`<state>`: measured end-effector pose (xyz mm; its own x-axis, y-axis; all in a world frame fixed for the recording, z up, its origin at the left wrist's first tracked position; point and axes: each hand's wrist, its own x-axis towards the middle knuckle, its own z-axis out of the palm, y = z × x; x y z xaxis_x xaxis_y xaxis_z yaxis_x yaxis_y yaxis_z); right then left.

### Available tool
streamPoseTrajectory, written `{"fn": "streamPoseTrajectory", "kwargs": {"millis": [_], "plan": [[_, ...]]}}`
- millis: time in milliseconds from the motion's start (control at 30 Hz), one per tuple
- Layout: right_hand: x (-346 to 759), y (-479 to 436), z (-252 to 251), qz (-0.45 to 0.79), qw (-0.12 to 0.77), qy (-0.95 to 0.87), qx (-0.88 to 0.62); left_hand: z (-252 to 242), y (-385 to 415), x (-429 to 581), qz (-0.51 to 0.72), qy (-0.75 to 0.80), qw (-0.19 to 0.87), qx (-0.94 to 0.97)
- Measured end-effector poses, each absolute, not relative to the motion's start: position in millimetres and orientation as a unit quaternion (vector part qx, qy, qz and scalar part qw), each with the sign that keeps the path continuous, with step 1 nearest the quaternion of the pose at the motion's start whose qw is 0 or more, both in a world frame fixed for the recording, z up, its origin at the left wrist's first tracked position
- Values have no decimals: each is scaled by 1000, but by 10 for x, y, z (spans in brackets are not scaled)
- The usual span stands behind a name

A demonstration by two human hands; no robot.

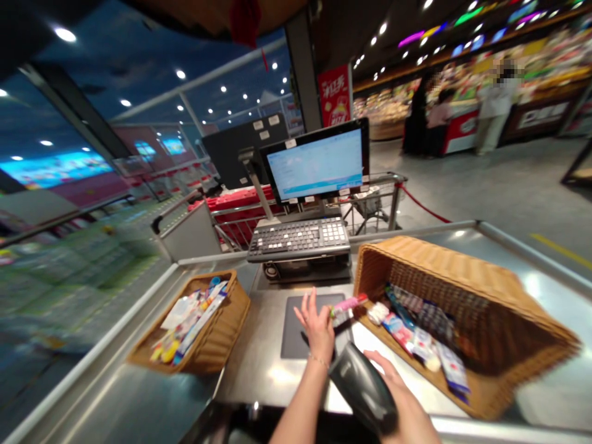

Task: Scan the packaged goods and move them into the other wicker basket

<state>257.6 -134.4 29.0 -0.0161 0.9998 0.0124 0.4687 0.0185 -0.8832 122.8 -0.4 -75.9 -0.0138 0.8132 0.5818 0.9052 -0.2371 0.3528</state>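
Observation:
My left hand (317, 324) rises over a dark scanner pad (296, 333) set in the steel counter. A small pink-and-white packet (348, 307) sits against its thumb and appears held there. My right hand (393, 385) grips a black handheld barcode scanner (363, 387) near the counter's front edge. To the right, a large wicker basket (467, 277) lies tilted, full of several colourful packets. A smaller wicker basket (234, 308) to the left holds several packaged items.
A keyboard (300, 239) and a monitor (315, 163) stand behind the pad. Beyond them are a metal railing (370, 197) and stacked red baskets (240, 203). A rope barrier (423, 208) runs to the right. Several people stand by the shop's counters at the far right.

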Motion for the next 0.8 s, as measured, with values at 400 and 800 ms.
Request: {"fn": "streamPoseTrajectory", "kwargs": {"millis": [400,800], "plan": [[2569,-1341,316,363,309,-632,-611,-695,-27,1162,-376,-625,74,-680],[2560,-1343,198,336,353,-640,-594,-713,-24,1077,-400,-629,79,-662]]}}
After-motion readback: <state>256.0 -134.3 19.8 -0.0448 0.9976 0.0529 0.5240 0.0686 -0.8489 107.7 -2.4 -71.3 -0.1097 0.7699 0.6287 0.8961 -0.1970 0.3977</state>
